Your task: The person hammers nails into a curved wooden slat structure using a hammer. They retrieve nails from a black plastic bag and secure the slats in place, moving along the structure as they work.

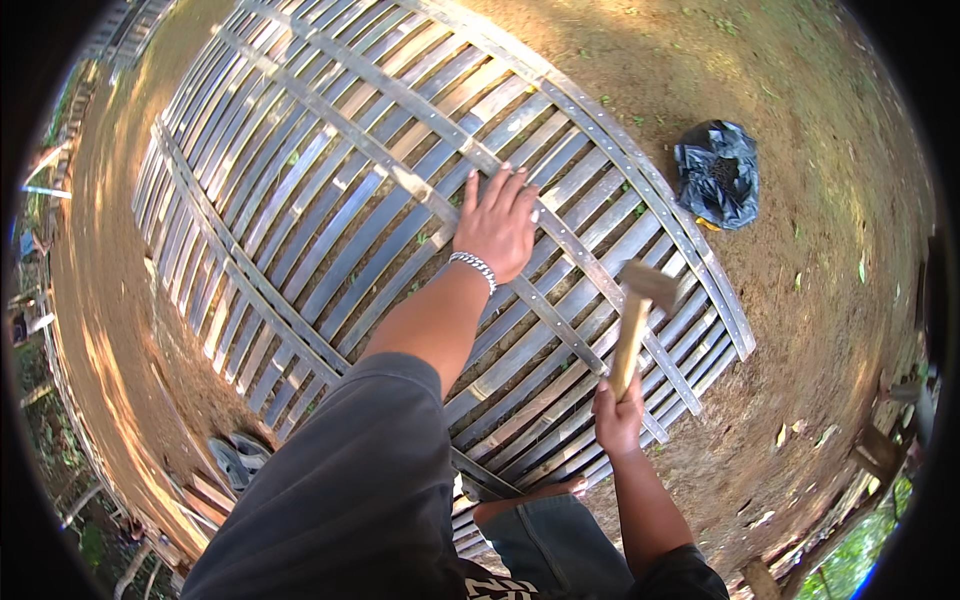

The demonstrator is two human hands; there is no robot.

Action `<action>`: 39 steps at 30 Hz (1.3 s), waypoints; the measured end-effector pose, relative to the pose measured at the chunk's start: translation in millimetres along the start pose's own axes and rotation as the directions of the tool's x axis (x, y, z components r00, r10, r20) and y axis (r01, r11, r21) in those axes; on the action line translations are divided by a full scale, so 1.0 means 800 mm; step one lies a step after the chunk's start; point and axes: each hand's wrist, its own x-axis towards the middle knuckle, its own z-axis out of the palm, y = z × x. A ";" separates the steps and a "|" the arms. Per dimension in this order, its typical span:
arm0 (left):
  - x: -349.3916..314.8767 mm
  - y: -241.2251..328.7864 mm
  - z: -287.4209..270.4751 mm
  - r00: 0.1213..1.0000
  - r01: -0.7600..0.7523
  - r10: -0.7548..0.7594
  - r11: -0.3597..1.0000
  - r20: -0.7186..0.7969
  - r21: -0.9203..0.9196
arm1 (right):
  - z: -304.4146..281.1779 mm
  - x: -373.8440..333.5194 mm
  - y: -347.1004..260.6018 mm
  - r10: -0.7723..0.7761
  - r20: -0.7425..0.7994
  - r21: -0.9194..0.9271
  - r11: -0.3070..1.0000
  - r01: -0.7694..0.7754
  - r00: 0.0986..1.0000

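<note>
A large panel of grey-brown wooden or bamboo slats [375, 240] lies on the ground, crossed by several long strips with rows of nail heads. My left hand [495, 225], with a chain bracelet [472, 264] at its wrist, lies palm down on one crossing strip [588, 263], fingers stretched forward. Whether a nail is under it cannot be seen. In my right hand [619, 415] is a hammer [630, 340], gripped low on its pale wooden handle. Its head is raised over the panel's right part, apart from my left hand.
An open black plastic bag [718, 175] with dark contents stands on the bare earth beyond the panel's right edge. A pair of grey sandals [238, 460] lies at lower left. My bent knee and foot are by the panel's near edge. Wood pieces [880, 450] are at far right.
</note>
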 end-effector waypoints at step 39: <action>0.354 0.248 0.169 0.938 -0.145 0.301 0.793 0.174 -0.592 | -0.043 0.152 0.013 0.299 -0.521 0.571 0.818 0.067 0.800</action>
